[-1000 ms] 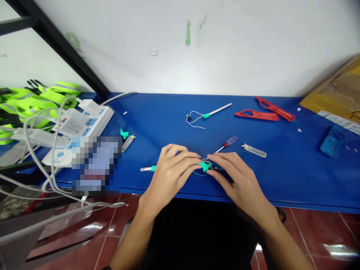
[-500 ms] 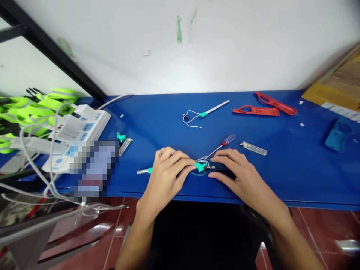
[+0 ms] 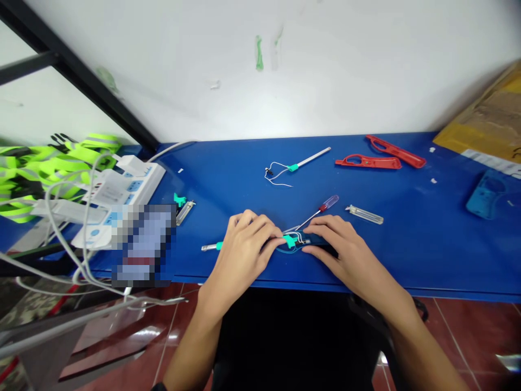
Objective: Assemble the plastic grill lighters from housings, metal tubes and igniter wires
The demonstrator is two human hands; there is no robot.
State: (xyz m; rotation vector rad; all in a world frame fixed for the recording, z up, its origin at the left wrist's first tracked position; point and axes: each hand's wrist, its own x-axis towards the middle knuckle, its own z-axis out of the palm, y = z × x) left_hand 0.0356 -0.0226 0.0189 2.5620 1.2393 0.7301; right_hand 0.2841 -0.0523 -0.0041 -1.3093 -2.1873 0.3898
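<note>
In the head view, my left hand [image 3: 250, 247] is closed, its thumb and index fingertip pinching at a green trigger [image 3: 290, 241] with thin white wires looped beside it. The trigger lies over a blue lighter casing [image 3: 288, 250]. My right hand [image 3: 349, 245] is closed round the casing's right part, which its fingers largely cover. A metal tube [image 3: 209, 247] with a green collar sticks out to the left of my left hand. Just behind the casing lies a screwdriver [image 3: 329, 203] with a clear and red handle, its shaft pointing toward the casing.
Farther back lies a metal rod [image 3: 313, 157] with a green trigger and wires. Red casing halves [image 3: 372, 162], a clear fuel tank [image 3: 366, 215] and a blue casing piece [image 3: 486, 195] are rightward. Leftward are a phone [image 3: 144, 244], a power strip [image 3: 138, 187], cables and yellow-green straps [image 3: 89, 146].
The camera view has shifted slightly, so the table's contents sit a little differently in the picture. Both hands keep nearly the same grip on the trigger and casing.
</note>
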